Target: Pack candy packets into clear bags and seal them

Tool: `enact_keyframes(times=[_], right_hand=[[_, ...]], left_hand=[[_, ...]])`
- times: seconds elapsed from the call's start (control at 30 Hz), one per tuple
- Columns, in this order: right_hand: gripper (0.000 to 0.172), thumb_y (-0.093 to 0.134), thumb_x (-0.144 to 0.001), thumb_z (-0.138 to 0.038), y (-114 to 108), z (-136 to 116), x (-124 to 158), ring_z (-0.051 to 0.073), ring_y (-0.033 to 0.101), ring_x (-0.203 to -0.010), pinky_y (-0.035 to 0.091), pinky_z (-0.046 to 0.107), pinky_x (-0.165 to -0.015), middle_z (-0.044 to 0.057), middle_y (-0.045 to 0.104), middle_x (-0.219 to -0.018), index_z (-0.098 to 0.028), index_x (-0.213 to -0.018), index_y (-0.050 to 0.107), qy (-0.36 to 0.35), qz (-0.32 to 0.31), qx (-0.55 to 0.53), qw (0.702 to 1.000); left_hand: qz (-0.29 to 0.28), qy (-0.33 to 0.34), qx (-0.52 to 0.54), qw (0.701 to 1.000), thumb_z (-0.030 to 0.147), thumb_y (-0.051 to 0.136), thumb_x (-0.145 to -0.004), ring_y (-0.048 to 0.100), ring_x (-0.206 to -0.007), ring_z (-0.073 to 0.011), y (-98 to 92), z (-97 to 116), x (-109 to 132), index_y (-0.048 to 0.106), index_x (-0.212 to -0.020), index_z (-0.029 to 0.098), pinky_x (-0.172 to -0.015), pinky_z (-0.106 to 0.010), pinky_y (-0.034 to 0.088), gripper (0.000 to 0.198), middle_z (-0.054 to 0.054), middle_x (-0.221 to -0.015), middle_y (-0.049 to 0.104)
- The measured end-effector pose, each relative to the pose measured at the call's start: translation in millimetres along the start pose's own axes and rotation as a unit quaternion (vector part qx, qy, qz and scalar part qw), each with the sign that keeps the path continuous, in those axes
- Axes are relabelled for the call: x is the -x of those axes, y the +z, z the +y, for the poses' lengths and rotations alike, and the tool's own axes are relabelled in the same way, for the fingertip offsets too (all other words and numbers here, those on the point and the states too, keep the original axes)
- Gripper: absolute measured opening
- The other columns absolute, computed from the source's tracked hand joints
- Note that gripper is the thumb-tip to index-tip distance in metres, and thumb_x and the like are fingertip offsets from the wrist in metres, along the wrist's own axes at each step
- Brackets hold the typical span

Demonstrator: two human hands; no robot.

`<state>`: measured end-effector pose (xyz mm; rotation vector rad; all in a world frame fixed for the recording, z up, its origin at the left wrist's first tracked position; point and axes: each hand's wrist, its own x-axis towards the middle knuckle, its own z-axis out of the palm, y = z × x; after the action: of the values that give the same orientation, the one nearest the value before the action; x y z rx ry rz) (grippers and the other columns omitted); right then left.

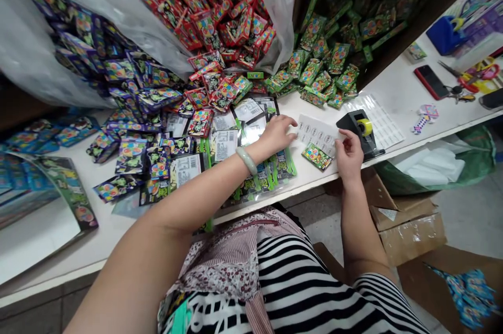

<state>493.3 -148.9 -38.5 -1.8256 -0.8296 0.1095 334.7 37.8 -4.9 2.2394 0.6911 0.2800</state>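
A white sheet of small round printed stickers (314, 128) lies at the front of the table between my hands. My right hand (349, 154) is curled, its thumb and forefinger closed at the sheet's right edge. At the left edge of that sheet is my left hand (277, 136), palm down with thumb and forefinger apart, holding nothing. A green candy packet (316, 156) rests over the sheet's lower edge. Just right of my right hand stands a black tape dispenser (358, 132) with a yellow roll. Flat black-and-green printed bags (259, 174) lie beneath my left forearm.
Piles of purple packets (131, 155), red packets (220, 24) and green packets (322, 74) fill the back and left. A red phone (431, 82), keys and scissors (477, 77) lie rightward. Below the table edge are cardboard boxes (412, 234).
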Motion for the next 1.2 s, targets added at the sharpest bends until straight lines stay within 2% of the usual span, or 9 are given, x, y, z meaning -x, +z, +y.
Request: enact_keyframes(times=[0.13, 0.27, 0.43, 0.57, 0.7, 0.8, 0.9, 1.1, 1.2], right_hand=[[0.028, 0.065, -0.081, -0.037, 5, -14, -10, 0.014, 0.052, -0.069, 0.047, 0.03, -0.069, -0.001, 0.056, -0.08, -0.022, -0.105, 0.065, -0.014, 0.04, -0.086, 0.995], [0.029, 0.072, -0.075, -0.036, 7, -28, -15, 0.012, 0.05, -0.063, 0.045, 0.026, -0.062, -0.004, 0.053, -0.073, -0.023, -0.101, 0.067, 0.021, 0.048, -0.179, 0.982], [0.024, 0.074, -0.076, -0.033, 12, -42, -6, 0.011, 0.054, -0.065, 0.047, 0.025, -0.064, -0.003, 0.06, -0.078, -0.024, -0.098, 0.07, 0.051, 0.003, -0.228, 0.972], [0.023, 0.073, -0.075, -0.035, 22, -55, 7, 0.014, 0.061, -0.071, 0.052, 0.028, -0.067, 0.0, 0.067, -0.085, -0.023, -0.095, 0.071, 0.064, -0.023, -0.219, 0.973], [0.025, 0.075, -0.074, -0.038, 32, -68, 17, 0.015, 0.062, -0.071, 0.055, 0.03, -0.067, 0.001, 0.069, -0.082, -0.022, -0.093, 0.073, 0.08, -0.05, -0.207, 0.974], [0.032, 0.08, -0.069, -0.039, 37, -79, 22, 0.014, 0.06, -0.065, 0.055, 0.03, -0.063, -0.001, 0.067, -0.075, -0.022, -0.096, 0.073, 0.078, -0.091, -0.205, 0.971], [0.034, 0.082, -0.068, -0.039, 39, -89, 27, 0.015, 0.064, -0.073, 0.058, 0.032, -0.069, 0.001, 0.071, -0.086, -0.023, -0.097, 0.072, 0.036, -0.082, -0.208, 0.974], [0.027, 0.075, -0.081, -0.037, 37, -109, 32, 0.016, 0.062, -0.07, 0.057, 0.034, -0.069, 0.003, 0.072, -0.089, -0.023, -0.103, 0.072, -0.036, -0.095, -0.127, 0.987], [0.015, 0.072, -0.084, -0.033, 32, -121, 31, 0.016, 0.061, -0.07, 0.055, 0.034, -0.071, 0.002, 0.069, -0.085, -0.024, -0.096, 0.074, -0.073, -0.107, -0.092, 0.987]], left_hand=[[0.026, -0.008, 0.18, 0.983, 0.014, 0.069, -0.078, 0.06, -0.102, -0.0206, -2.4, -7, -5, 0.066, -0.099, 0.017, -0.09, -0.035, 0.048, 0.022, -0.007, -0.107, 0.067], [0.105, -0.006, 0.263, 0.959, 0.015, 0.074, -0.072, 0.056, -0.101, -0.0199, -8.1, -2, -1, 0.066, -0.091, 0.017, -0.084, -0.031, 0.047, 0.021, -0.005, -0.103, 0.063], [0.106, -0.006, 0.359, 0.927, 0.009, 0.071, -0.072, 0.053, -0.075, -0.0118, -24.7, 7, 20, 0.062, -0.082, 0.016, -0.074, -0.026, 0.043, 0.014, 0.002, -0.079, 0.058], [0.108, -0.022, 0.386, 0.916, 0.005, 0.069, -0.071, 0.053, -0.071, -0.0101, -39.1, 5, 42, 0.064, -0.083, 0.015, -0.069, -0.024, 0.042, 0.016, 0.003, -0.074, 0.058], [0.101, -0.052, 0.417, 0.902, 0.011, 0.07, -0.074, 0.058, -0.073, -0.0104, -52.8, -3, 63, 0.066, -0.086, 0.015, -0.072, -0.025, 0.047, 0.013, 0.0, -0.082, 0.064], [0.095, -0.055, 0.413, 0.904, 0.011, 0.071, -0.074, 0.064, -0.084, -0.0127, -62.8, -5, 78, 0.068, -0.097, 0.015, -0.078, -0.028, 0.053, 0.024, -0.004, -0.096, 0.07], [0.109, -0.045, 0.359, 0.926, 0.013, 0.07, -0.076, 0.066, -0.091, -0.015, -70.5, -3, 92, 0.069, -0.104, 0.016, -0.083, -0.03, 0.055, 0.029, -0.006, -0.104, 0.071], [0.221, 0.01, 0.184, 0.958, 0.021, 0.064, -0.085, 0.061, -0.082, -0.0152, -80.9, 2, 117, 0.072, -0.089, 0.019, -0.082, -0.032, 0.053, 0.009, -0.003, -0.086, 0.066], [0.256, 0.029, 0.125, 0.958, 0.023, 0.065, -0.086, 0.06, -0.096, -0.0184, -86.5, 3, 127, 0.069, -0.083, 0.02, -0.095, -0.037, 0.049, 0.006, -0.004, -0.092, 0.063]])
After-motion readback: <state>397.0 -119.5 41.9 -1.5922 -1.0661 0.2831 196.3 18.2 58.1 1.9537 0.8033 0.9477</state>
